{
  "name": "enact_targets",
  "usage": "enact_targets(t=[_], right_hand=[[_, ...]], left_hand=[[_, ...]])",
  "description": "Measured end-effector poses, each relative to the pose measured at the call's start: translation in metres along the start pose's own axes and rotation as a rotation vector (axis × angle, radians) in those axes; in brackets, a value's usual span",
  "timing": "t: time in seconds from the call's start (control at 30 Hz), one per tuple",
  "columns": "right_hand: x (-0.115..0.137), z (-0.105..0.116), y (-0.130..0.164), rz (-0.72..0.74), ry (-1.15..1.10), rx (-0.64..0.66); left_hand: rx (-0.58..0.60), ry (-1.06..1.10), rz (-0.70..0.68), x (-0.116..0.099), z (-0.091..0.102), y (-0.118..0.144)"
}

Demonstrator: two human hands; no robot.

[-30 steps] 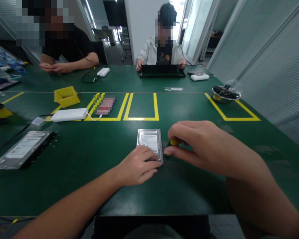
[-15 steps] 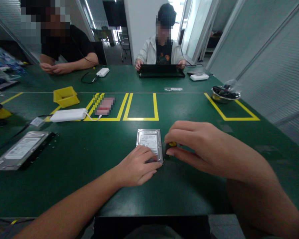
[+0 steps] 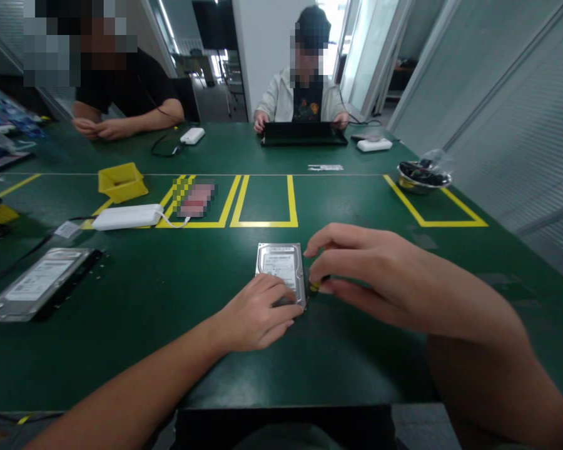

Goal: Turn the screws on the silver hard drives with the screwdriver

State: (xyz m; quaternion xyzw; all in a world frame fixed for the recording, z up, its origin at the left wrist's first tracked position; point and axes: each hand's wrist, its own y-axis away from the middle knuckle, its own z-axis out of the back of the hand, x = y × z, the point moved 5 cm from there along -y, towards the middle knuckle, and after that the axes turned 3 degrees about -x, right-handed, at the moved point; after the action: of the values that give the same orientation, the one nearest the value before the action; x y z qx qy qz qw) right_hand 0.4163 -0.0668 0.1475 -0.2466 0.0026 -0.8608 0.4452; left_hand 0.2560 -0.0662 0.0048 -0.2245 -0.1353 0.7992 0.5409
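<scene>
You had a single camera on your head, looking forward and down across the green table (image 3: pixel 122 350). It sat close above your left hand (image 3: pixel 256 312) and right hand (image 3: pixel 370 275), while the far edge with two seated people stayed well off. No second view shared the scene.

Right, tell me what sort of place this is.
Likely an electronics workshop or training room: a shared green table marked with yellow tape boxes, hard drives lying out, and other people seated at a laptop opposite.
</scene>
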Motion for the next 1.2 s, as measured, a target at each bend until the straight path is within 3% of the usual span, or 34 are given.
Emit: enact_targets(t=[0.33,1.2], right_hand=[[-0.0040,0.0015,-0.0014,0.009,0.015,-0.049],[-0.0050,0.0018,0.0015,-0.013,-0.041,0.025]], left_hand=[[0.025,0.015,0.010,0.0016,-0.0019,0.0009],[0.026,0.029,0.019,0.0018,-0.0019,0.0008]])
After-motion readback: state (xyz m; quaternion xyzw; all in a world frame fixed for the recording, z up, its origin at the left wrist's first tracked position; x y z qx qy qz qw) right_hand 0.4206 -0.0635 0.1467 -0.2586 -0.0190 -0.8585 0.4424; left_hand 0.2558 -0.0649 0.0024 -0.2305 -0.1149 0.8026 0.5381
